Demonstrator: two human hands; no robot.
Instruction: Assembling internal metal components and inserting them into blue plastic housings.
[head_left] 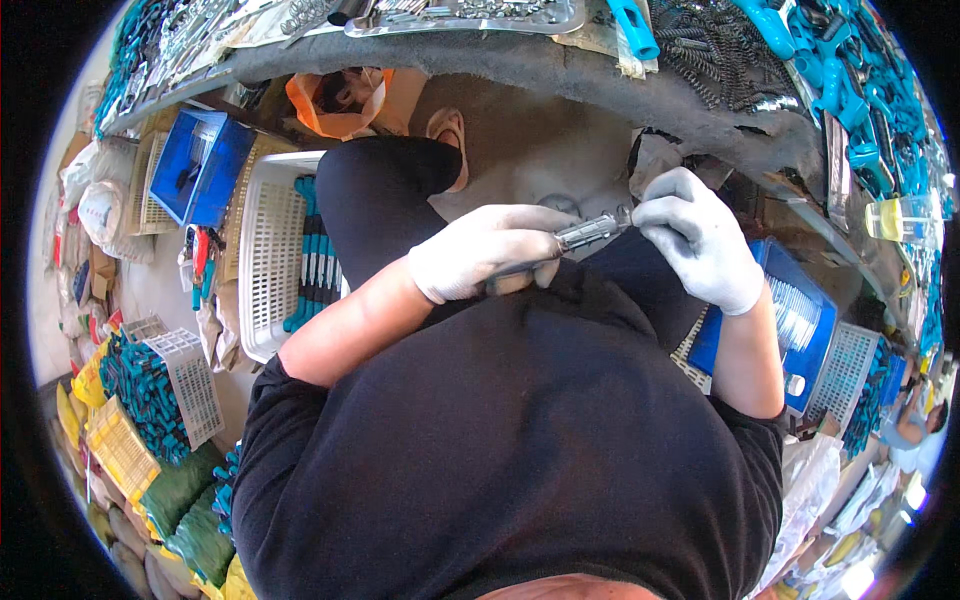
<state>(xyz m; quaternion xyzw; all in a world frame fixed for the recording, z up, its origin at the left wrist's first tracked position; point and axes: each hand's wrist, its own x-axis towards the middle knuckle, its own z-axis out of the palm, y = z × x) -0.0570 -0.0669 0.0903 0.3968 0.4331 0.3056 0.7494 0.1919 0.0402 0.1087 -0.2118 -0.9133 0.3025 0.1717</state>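
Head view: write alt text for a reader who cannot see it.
A white-gloved left hand holds a slim metal piece before a black shirt, with the gloved right hand at its far end. Beyond, a bench bears springs and teal parts. A white basket stands to the left.

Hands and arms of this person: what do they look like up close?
The left hand and right hand wear whitish gloves ending near the wrists. Both forearms are bare up to black sleeves near the elbows. No cables show on them.
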